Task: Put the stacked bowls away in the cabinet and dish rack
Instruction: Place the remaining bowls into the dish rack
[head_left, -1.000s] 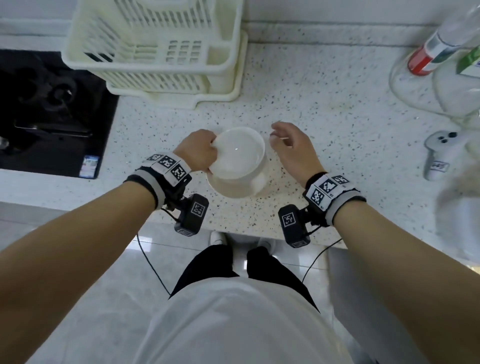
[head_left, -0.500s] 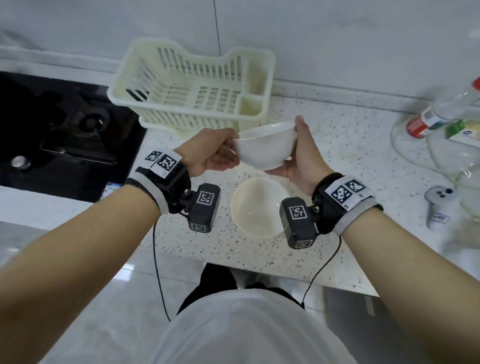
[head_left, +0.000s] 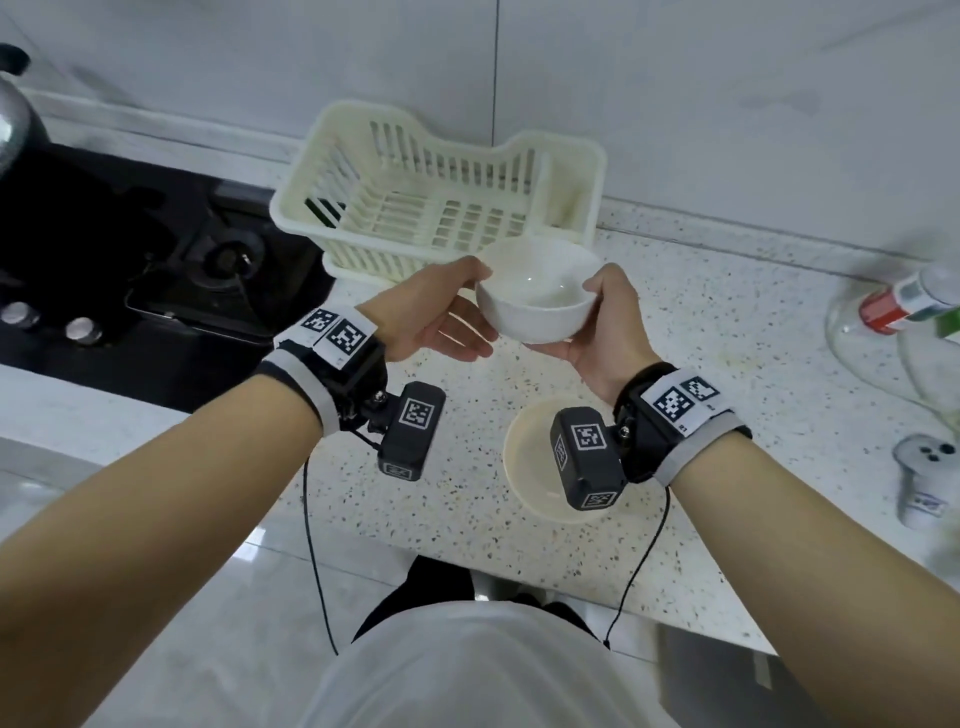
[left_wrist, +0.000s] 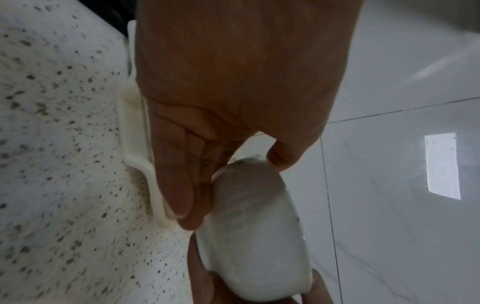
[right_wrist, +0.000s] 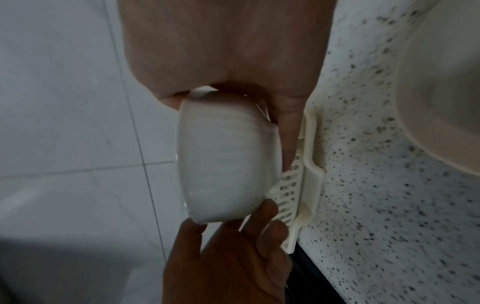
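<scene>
A white bowl (head_left: 535, 299) (left_wrist: 254, 236) (right_wrist: 226, 164) is held upright in the air between both hands, just in front of the cream dish rack (head_left: 441, 202). My left hand (head_left: 447, 312) has its thumb on the left rim and its fingers under the base. My right hand (head_left: 608, 332) grips the right side, thumb on the rim and fingers underneath. A second, cream bowl (head_left: 524, 467) (right_wrist: 441, 82) sits on the speckled counter (head_left: 457, 499) below my right wrist, partly hidden by the wrist camera. The rack holds no dishes.
A black stove (head_left: 104, 260) lies to the left, with a metal kettle (head_left: 13, 130) at its far corner. Bottles (head_left: 909, 306) and a white controller (head_left: 924, 478) stand at the right. A tiled wall rises behind the rack. The counter's front edge runs below my wrists.
The white bowl was lifted off the cream bowl and carried up toward the rack. My right hand joined the hold, and my left fingers have stretched out beneath the bowl.
</scene>
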